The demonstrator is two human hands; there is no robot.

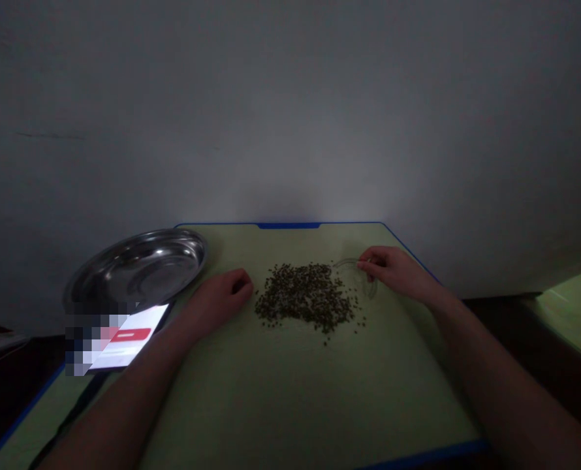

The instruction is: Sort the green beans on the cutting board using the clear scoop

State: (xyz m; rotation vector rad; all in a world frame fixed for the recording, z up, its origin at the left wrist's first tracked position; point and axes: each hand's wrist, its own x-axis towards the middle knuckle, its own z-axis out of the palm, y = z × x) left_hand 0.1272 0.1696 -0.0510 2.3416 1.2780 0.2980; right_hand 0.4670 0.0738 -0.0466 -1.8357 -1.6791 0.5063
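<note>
Many small dark seed-like pieces (305, 295) lie spread in a loose patch on the pale green board (290, 391). My left hand (224, 294) rests on the board just left of the patch, its fingers curled in; nothing shows in them. To the right of the patch, my right hand (381, 266) pinches the rim of a clear, round, see-through dish (349, 263) between thumb and fingers. The dish is faint, and its near edge sits beside the scattered pieces.
A shiny metal basin (138, 271) stands at the left, partly over a lit phone or tablet screen (126, 336). A grey wall (290, 117) rises behind the board. Another pale green surface (574, 307) shows at the far right.
</note>
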